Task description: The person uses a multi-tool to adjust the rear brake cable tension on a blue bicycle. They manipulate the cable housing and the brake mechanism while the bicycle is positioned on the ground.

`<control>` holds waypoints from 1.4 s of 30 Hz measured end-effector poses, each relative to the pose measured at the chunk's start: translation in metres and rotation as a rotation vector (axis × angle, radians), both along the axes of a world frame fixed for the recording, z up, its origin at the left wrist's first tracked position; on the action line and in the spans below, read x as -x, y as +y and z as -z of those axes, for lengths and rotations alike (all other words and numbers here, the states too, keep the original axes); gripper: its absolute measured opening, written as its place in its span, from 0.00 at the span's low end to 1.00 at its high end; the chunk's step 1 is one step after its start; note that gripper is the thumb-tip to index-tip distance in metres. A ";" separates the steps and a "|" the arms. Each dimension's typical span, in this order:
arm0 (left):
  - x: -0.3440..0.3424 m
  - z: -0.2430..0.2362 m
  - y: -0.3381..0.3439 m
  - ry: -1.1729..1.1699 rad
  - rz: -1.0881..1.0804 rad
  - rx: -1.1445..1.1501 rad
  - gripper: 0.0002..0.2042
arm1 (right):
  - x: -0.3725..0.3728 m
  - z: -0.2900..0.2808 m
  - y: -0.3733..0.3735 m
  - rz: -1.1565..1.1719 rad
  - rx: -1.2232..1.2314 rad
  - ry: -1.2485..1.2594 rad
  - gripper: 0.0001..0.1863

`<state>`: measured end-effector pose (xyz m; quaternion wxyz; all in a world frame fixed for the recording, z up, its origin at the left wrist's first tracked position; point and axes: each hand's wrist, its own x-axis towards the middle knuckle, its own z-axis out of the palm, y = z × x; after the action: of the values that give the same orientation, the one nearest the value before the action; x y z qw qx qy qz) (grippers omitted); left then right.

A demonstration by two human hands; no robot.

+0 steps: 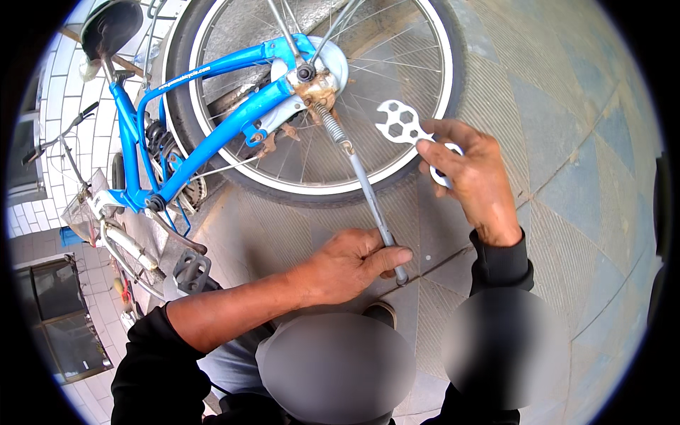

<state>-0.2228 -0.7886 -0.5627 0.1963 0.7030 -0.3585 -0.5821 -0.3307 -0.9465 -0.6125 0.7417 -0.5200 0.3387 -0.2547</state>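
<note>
My left hand (347,265) is closed around the lower part of a grey metal kickstand (370,195), thumb across it near the tip. A rusty spring (331,127) joins the upper end of the kickstand to a rust-stained bracket (316,91) at the wheel's hub. My right hand (471,170) pinches a flat silver multi-hole bike wrench (401,123) by its ringed end. The wrench's wide head, with several hexagonal holes, points toward the wheel and touches nothing. The blue bicycle frame (212,138) runs from the hub toward the left.
The spoked wheel (319,190) with its black tyre fills the upper middle. A pedal (191,271) juts out left of my left forearm, and the saddle (110,28) is at the upper left. Paving tiles (552,212) cover the ground; a white-tiled wall (67,170) stands at the left.
</note>
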 end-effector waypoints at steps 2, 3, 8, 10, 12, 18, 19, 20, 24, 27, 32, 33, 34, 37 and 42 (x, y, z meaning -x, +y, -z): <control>-0.001 0.001 0.001 -0.022 0.015 0.000 0.17 | -0.008 -0.008 -0.008 -0.114 -0.006 0.012 0.19; -0.001 0.002 0.002 -0.027 0.012 -0.002 0.17 | -0.013 -0.011 -0.012 -0.171 -0.010 0.018 0.18; 0.001 0.005 0.004 0.003 -0.026 0.024 0.17 | -0.031 -0.008 -0.023 -0.227 -0.058 -0.058 0.18; -0.001 0.006 0.005 0.009 -0.010 0.047 0.18 | -0.034 -0.011 -0.027 -0.265 -0.008 -0.042 0.17; -0.002 0.006 0.005 0.006 0.002 0.067 0.18 | -0.036 -0.014 -0.028 -0.288 0.017 -0.030 0.17; -0.003 0.008 0.003 -0.014 0.030 0.071 0.18 | -0.046 -0.013 -0.034 -0.347 0.036 -0.027 0.15; -0.003 0.006 0.003 -0.012 0.035 0.072 0.18 | -0.047 -0.014 -0.034 -0.343 0.054 -0.017 0.15; -0.002 0.004 0.003 -0.010 0.040 0.073 0.18 | -0.048 -0.014 -0.034 -0.338 0.072 -0.007 0.15; -0.003 0.004 0.002 -0.042 0.045 0.087 0.18 | -0.046 0.001 -0.030 -0.220 -0.038 -0.040 0.15; -0.001 0.012 0.008 -0.022 -0.029 0.144 0.19 | -0.043 0.019 -0.027 -0.077 -0.054 -0.064 0.16; -0.002 0.014 0.009 -0.007 -0.055 0.169 0.18 | -0.058 0.012 -0.007 0.089 0.192 -0.179 0.16; -0.001 0.014 0.008 -0.008 -0.061 0.165 0.18 | -0.061 0.006 -0.003 0.074 0.230 -0.210 0.16; 0.000 0.012 0.008 -0.007 -0.067 0.161 0.18 | -0.062 0.003 -0.001 0.063 0.213 -0.255 0.15; 0.000 0.011 0.008 -0.013 -0.058 0.147 0.19 | -0.070 0.015 0.003 0.100 0.382 -0.188 0.13; -0.005 0.005 0.004 -0.020 0.051 0.043 0.15 | -0.073 0.016 0.008 0.165 0.342 -0.178 0.13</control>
<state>-0.2175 -0.7846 -0.5681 0.1928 0.6951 -0.3907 -0.5719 -0.2575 -0.9385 -0.6283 0.6461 -0.5843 0.2649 -0.4134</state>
